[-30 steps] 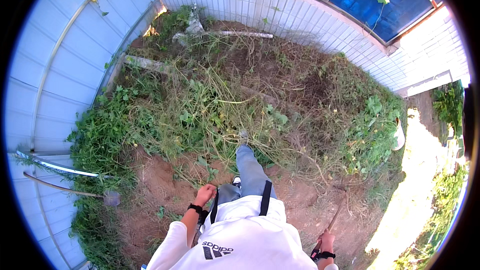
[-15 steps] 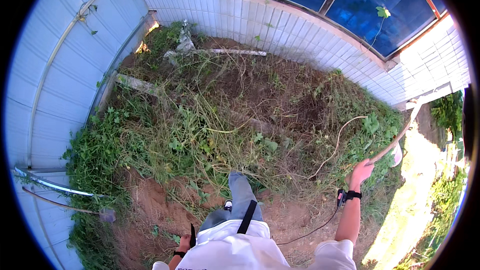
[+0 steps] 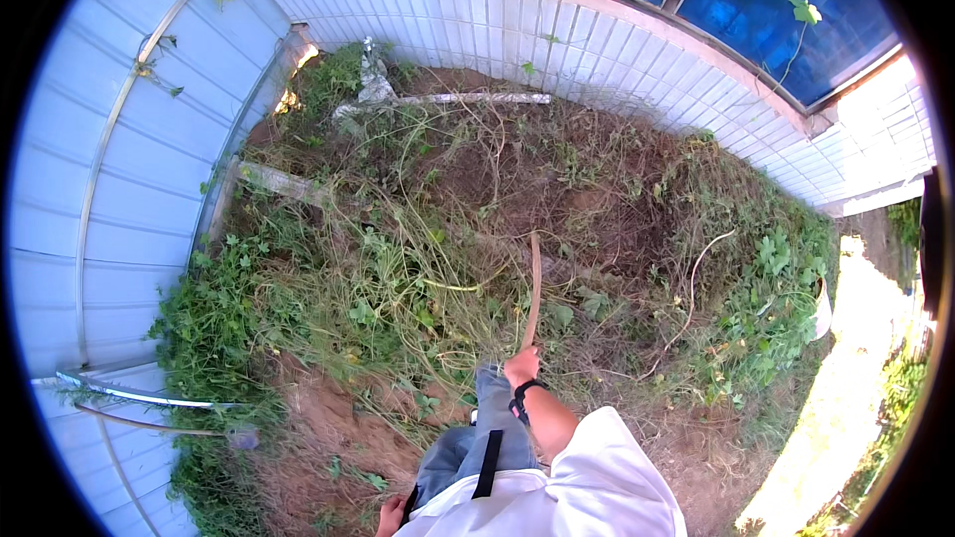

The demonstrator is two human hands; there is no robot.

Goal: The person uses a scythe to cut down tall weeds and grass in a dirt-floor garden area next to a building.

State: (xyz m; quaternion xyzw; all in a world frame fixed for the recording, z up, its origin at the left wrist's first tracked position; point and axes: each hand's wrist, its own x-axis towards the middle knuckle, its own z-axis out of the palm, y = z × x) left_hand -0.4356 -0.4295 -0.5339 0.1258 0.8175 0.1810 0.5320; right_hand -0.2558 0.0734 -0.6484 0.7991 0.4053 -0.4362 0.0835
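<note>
My right hand [image 3: 521, 366] is closed around the lower end of a wooden stick [image 3: 535, 288]. The stick points away from me over the tangled weeds [image 3: 398, 249], and its far tip lies against the brown, dry growth. Low in the picture, my left hand [image 3: 391, 514] hangs beside my hip, close to a narrow black strip. Its fingers are mostly hidden by my body and the picture's edge. A pale, bent vine [image 3: 688, 308] lies on the weeds to the right of the stick.
White ribbed panels [image 3: 129, 229] rise on the left, and a white tiled wall [image 3: 497, 25] with blue window panes [image 3: 796, 30] at the back. A pale bar [image 3: 477, 98] lies near that wall. Bare soil [image 3: 348, 428] shows by my legs; a long-handled tool [image 3: 159, 425] leans at left.
My right hand has swung the stick from the far right inward to the middle, in front of my legs. My left hand has sunk lower, and the view has shifted slightly.
</note>
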